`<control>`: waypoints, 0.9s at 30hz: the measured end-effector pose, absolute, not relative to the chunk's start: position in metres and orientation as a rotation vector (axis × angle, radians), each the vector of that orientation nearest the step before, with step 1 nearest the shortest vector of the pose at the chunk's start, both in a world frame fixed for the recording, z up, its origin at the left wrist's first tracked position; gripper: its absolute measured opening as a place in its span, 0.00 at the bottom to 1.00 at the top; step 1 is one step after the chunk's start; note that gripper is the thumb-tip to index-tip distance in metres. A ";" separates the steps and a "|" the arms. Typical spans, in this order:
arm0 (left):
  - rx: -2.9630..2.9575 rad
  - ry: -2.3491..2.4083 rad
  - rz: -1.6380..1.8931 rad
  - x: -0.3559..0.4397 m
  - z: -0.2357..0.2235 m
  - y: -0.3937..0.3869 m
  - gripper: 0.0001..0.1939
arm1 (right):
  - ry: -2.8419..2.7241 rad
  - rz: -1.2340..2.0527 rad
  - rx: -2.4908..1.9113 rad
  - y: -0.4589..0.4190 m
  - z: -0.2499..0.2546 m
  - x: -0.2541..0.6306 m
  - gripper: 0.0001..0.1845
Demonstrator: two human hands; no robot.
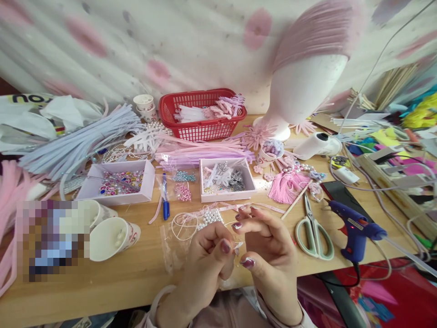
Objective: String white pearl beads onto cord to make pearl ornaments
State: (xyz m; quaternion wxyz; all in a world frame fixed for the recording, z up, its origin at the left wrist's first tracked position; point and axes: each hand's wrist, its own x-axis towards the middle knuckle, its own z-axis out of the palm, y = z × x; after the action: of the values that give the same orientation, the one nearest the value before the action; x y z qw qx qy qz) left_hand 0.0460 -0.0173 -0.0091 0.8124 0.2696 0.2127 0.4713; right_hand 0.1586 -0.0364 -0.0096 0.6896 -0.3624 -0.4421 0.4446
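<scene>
My left hand [209, 257] is closed in a pinch above the front of the table. A small whitish piece [238, 246] shows at its fingertips, with a thin strand beside it, too small to make out. Close on the right, my right hand [273, 248] has its fingers curved and apart, with nothing visibly gripped. Just behind the hands lie white pearl beads [210, 217] in a clear bag and a loop of thin white cord [184, 226]. To the right rest scissors [314, 234] with pale green handles and a blue glue gun [357, 228].
A white box of gems [146, 184] and a white box of silver and white trims [251, 184] stand behind. Paper cups [112, 239] are at left. Farther back are a red basket [201, 132], a mannequin head [303, 86], pipe cleaners [85, 136] and cables [385, 214].
</scene>
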 end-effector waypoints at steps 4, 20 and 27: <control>0.595 0.453 1.018 0.047 -0.013 -0.018 0.24 | -0.930 1.114 -0.809 -0.035 -0.006 0.159 0.26; 0.615 0.439 1.043 0.046 -0.017 -0.022 0.21 | -0.840 1.276 -0.731 -0.036 -0.003 0.155 0.20; 0.639 0.433 1.036 0.046 -0.013 -0.022 0.24 | -0.856 1.211 -0.784 -0.037 -0.006 0.158 0.20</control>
State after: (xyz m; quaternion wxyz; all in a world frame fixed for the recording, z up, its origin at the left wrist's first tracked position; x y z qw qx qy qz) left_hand 0.0462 -0.0215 -0.0133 0.7984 0.2978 0.2019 0.4829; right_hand 0.1583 -0.0369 -0.0057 0.6682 -0.3478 -0.3795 0.5371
